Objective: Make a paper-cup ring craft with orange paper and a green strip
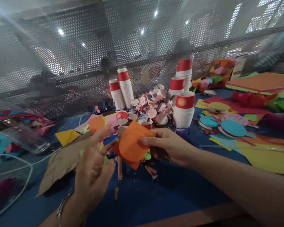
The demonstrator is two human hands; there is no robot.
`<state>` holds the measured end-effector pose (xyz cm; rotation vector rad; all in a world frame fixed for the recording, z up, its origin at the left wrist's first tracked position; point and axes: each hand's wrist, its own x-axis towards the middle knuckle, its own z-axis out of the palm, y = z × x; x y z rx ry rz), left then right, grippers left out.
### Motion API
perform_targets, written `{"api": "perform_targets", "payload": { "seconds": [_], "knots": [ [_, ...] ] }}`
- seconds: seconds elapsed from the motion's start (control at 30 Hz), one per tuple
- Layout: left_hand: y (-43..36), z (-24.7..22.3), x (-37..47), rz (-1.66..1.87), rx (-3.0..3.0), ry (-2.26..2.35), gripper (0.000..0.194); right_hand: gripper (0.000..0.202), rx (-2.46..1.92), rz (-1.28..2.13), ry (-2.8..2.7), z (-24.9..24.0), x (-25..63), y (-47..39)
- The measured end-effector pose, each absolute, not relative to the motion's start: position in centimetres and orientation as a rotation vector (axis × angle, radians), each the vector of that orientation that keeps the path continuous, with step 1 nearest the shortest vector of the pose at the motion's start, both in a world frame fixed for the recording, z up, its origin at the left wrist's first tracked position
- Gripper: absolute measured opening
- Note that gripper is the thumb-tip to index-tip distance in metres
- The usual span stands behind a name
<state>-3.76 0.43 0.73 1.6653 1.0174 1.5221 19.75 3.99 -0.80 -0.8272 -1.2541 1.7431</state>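
An orange paper piece [132, 146] is held up over the table, pinched at its right edge between the thumb and fingers of my right hand [167, 143]. It looks like a pointed square with a round orange shape on its near face. On the left, my left hand [93, 164] has its fingers apart and holds nothing. One of its fingertips comes close to the paper's left edge; I cannot tell whether it touches. Behind the paper lies a heap of cut paper cup pieces [153, 104], partly hidden by it.
Stacked red-and-white paper cups [184, 110] stand on the right of the heap, with more cup stacks [125, 88] on its left. Cardboard [59, 165] and a glass jar [30, 138] lie at left. Blue paper-covered rounds [234, 127] and yellow paper [269, 157] are at right.
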Motion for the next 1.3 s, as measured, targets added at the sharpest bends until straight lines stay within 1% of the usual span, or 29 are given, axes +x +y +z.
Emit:
{"api": "perform_targets", "payload": {
  "seconds": [0.07, 0.13, 0.23, 0.33, 0.57, 0.7, 0.8, 0.9, 1.0, 1.03, 1.1, 1.2, 1.3],
  "knots": [
    [0.9, 0.9, -3.7, 1.472, 1.376, 0.980, 0.053, 0.044, -0.861, 1.719, -1.306, -0.9, 19.7, 4.1],
    [1.5, 0.9, -3.8, 1.241, 1.218, 1.011, 0.055, 0.046, -0.892, 1.702, -1.364, -1.0, 19.6, 4.1],
    [2.0, 0.7, -4.0, 0.879, 1.149, 1.026, 0.065, 0.046, -0.907, 1.683, -1.454, -1.1, 19.5, 4.2],
    [2.1, 0.6, -4.1, 0.738, 1.138, 1.026, 0.064, 0.044, -0.911, 1.688, -1.497, -1.1, 19.5, 4.3],
    [2.3, 0.4, -4.5, 0.686, 1.116, 1.065, 0.055, 0.041, -0.950, 1.623, -1.601, -1.0, 19.6, 4.4],
    [2.9, 0.1, -5.0, 0.707, 1.192, 1.036, 0.043, 0.039, -1.039, 1.466, -1.599, 0.1, 20.0, 4.8],
    [3.2, 0.1, -5.2, 0.716, 1.224, 1.014, 0.034, 0.032, -1.094, 1.272, -1.596, 1.7, 21.0, 5.3],
    [3.2, 0.2, -5.3, 0.720, 1.231, 1.000, 0.031, 0.026, -1.190, 1.016, -1.677, 3.4, 23.0, 5.4],
    [3.1, 0.5, -5.4, 0.732, 1.235, 1.002, 0.031, 0.022, -1.336, 0.575, -1.899, 3.9, 25.7, 4.7],
    [3.0, 0.7, -5.5, 0.738, 1.238, 1.001, 0.030, 0.022, -1.433, 0.475, -1.943, 3.6, 26.7, 4.4],
    [2.9, 0.8, -5.6, 0.748, 1.243, 0.992, 0.028, 0.023, -1.603, 0.395, -2.002, 2.4, 28.7, 3.6],
    [2.8, 0.8, -5.8, 0.747, 1.253, 0.987, 0.027, 0.029, -1.823, 0.353, -2.029, -0.3, 31.1, 2.8],
    [2.8, 0.5, -6.0, 0.739, 1.281, 0.999, 0.028, 0.041, -1.883, 0.378, -1.935, -2.6, 32.5, 2.6]
  ]
}}
